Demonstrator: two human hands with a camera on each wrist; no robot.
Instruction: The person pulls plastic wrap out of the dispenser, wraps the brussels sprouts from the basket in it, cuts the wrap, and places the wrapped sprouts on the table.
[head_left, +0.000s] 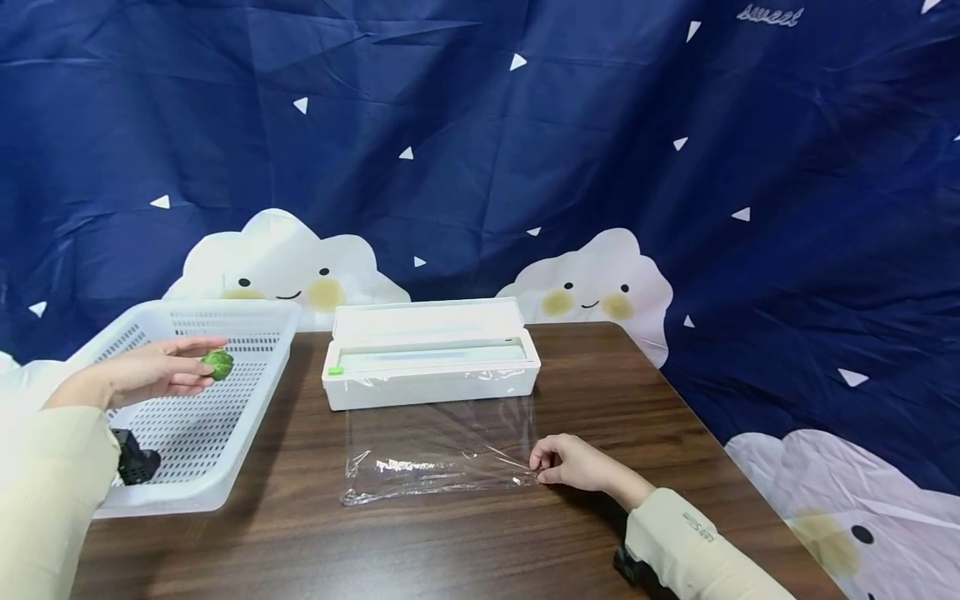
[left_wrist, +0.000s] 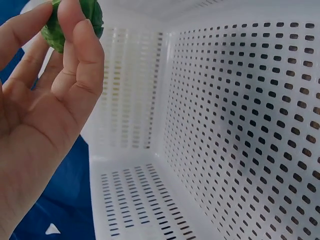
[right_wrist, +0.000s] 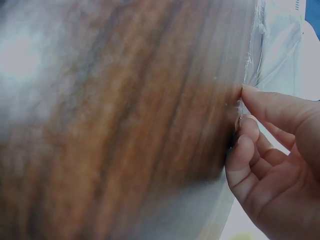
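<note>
My left hand (head_left: pixel 159 367) holds a small green Brussels sprout (head_left: pixel 219 364) between thumb and fingertips, over the white perforated basket (head_left: pixel 255 425) on the left. In the left wrist view the sprout (left_wrist: pixel 62 37) peeks out behind the fingers, with the basket's slotted walls beyond. On the table, my right hand (head_left: pixel 576 463) pinches the near right corner of a clear sheet of cling film (head_left: pixel 442 454). The film runs out from the front of a white dispenser box (head_left: pixel 435 387). In the right wrist view, the film's crinkled edge (right_wrist: pixel 254 47) leads to the thumb and forefinger.
The dispenser's lid (head_left: pixel 427 321) stands raised at the back, and a green slider (head_left: pixel 335 370) sits on its left end. Beneath everything is a dark wood table (head_left: pixel 420 550). A blue curtain (head_left: pixel 465 167) with clouds hangs behind it.
</note>
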